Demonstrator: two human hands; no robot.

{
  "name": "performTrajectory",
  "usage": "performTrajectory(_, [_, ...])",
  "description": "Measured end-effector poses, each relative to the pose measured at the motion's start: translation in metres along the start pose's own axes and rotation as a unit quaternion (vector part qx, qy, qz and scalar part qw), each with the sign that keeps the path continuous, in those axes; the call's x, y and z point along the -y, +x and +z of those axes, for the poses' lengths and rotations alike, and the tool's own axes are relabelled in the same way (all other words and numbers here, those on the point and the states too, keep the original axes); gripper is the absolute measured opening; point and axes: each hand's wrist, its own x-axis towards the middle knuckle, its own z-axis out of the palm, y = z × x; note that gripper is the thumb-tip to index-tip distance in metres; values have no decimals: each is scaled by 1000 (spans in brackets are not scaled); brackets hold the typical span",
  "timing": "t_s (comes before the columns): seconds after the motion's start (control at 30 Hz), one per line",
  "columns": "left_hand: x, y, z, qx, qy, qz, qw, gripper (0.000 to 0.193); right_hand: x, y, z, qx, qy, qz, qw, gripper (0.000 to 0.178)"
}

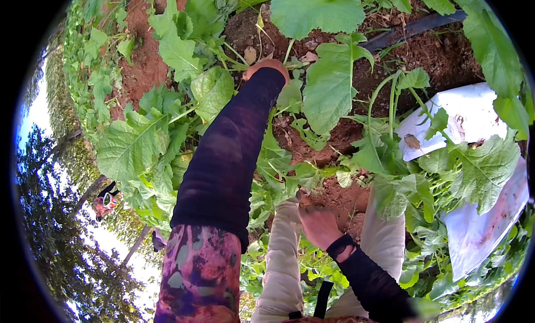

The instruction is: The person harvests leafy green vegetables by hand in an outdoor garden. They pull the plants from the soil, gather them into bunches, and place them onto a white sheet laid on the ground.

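My left arm, in a black sleeve, reaches far forward. My left hand (268, 70) is down among the stems at the base of a broad-leaved green plant (213, 93). Its fingers are hidden behind the wrist and the foliage, so their grip cannot be made out. Close to my body, my right hand (320, 227) hovers between my knees, back upward, fingers curled together. Whatever they may hold is hidden. Beneath it lie reddish soil (337, 199) and low leaves. A large leaf (330, 89) hangs just right of my left hand.
White plastic sheets or sacks (485, 217), dirt-stained, lie among leaves on the right. A dark hose or strip (413, 30) crosses the soil at the upper right. My legs in pale trousers (283, 261) frame the lower middle. Trees (53, 211) stand at the left edge.
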Motion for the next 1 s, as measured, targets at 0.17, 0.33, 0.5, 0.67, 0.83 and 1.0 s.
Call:
performTrajectory(0.17, [-24, -17, -1, -61, -141, -109, 982, 29, -2, -3, -8, -19, -2, 0, 1000, 7])
performTrajectory(0.33, [5, -2, 16, -64, -126, -59, 988, 30, -4, -5, -13, -11, 10, 0, 1000, 11])
performTrajectory(0.5, [31, -7, 23, -89, 75, 195, 974, 32, -6, -5, -15, 9, 16, -3, 1000, 20])
performTrajectory(0.67, [55, -63, 14, -123, -709, 69, 691, 39, 4, -2, -8, -20, 24, 1, 1000, 19])
performTrajectory(0.83, [21, -64, 39, -134, -500, -10, 856, 42, 4, 6, -9, -64, 40, -9, 997, 20])
performTrajectory(1.0, [-1, -158, 80, -265, -713, 130, 636, 37, 1, 10, -36, -107, 367, 98, 919, 26])
